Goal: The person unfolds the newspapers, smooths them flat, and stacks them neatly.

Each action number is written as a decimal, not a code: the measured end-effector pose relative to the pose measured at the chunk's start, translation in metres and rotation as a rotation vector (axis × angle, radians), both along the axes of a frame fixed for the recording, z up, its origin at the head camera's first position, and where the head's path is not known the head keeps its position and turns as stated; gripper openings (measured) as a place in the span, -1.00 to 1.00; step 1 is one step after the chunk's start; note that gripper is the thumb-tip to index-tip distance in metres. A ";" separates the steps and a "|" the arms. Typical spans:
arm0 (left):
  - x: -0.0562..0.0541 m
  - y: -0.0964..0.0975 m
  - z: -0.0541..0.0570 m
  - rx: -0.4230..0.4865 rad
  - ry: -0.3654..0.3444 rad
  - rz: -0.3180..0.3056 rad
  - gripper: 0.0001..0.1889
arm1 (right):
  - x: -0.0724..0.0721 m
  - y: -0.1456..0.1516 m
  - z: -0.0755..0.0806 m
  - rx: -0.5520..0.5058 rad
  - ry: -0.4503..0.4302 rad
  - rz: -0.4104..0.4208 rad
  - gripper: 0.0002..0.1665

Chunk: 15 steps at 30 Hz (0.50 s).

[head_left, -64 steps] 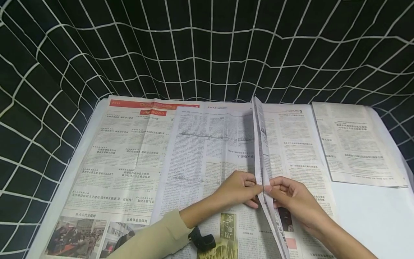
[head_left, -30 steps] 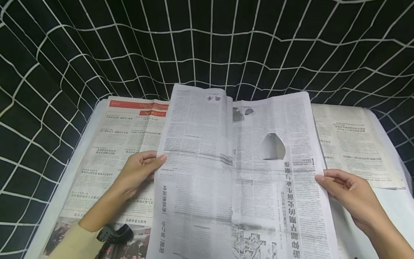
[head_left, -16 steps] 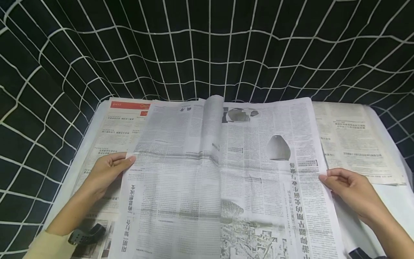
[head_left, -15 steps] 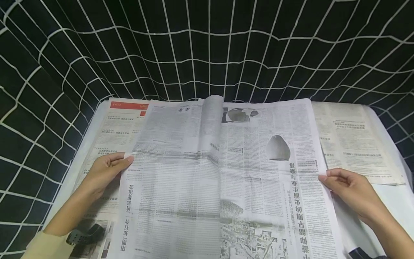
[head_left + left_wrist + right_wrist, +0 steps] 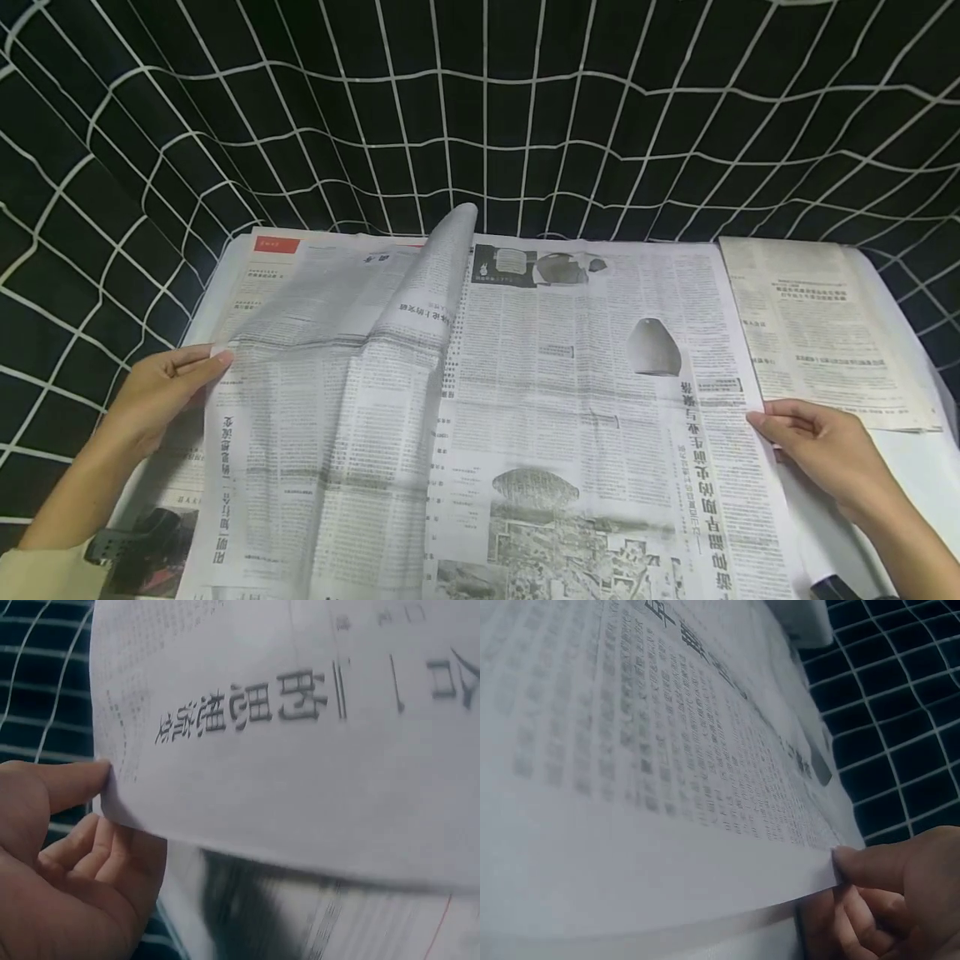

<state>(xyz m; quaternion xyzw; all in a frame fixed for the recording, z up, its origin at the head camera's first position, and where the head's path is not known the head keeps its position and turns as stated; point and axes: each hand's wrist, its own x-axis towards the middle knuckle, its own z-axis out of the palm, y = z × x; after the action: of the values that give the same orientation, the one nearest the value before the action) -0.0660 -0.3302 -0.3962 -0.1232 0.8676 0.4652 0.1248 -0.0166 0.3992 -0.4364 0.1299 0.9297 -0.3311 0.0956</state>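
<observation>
A large newspaper sheet lies spread in the head view, its left half lifted and a fold standing up near the middle. My left hand pinches its left edge between thumb and fingers. On the opposite side my right hand pinches the right edge. In the left wrist view, the left thumb lies on top of the newspaper sheet, with the other fingers beneath. The right wrist view has the right thumb on the edge of the newspaper sheet, fingers curled below.
Under the sheet, at left, lies another newspaper with a red banner. A folded newspaper rests at the right on the white table. Behind and at the left hangs a black cloth with a white grid.
The sheet was upright and narrow, then both hands spread it apart. My left hand has moved left with its edge, opening the page; the right hand has stayed nearly in place lately.
</observation>
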 end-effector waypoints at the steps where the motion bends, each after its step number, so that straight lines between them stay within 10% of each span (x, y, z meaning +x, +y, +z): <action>1: -0.001 -0.005 0.001 -0.020 -0.003 0.005 -0.22 | 0.000 0.001 0.000 0.000 -0.003 -0.001 -0.33; 15: 0.003 -0.036 -0.009 -0.193 0.049 0.139 -0.23 | -0.003 0.014 -0.005 0.056 0.050 -0.071 -0.33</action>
<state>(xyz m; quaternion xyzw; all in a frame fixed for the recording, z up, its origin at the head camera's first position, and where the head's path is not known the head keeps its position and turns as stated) -0.0629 -0.3659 -0.4051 -0.1829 0.9005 0.3901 0.0585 -0.0196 0.4134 -0.4415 0.1573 0.9355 -0.3113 0.0569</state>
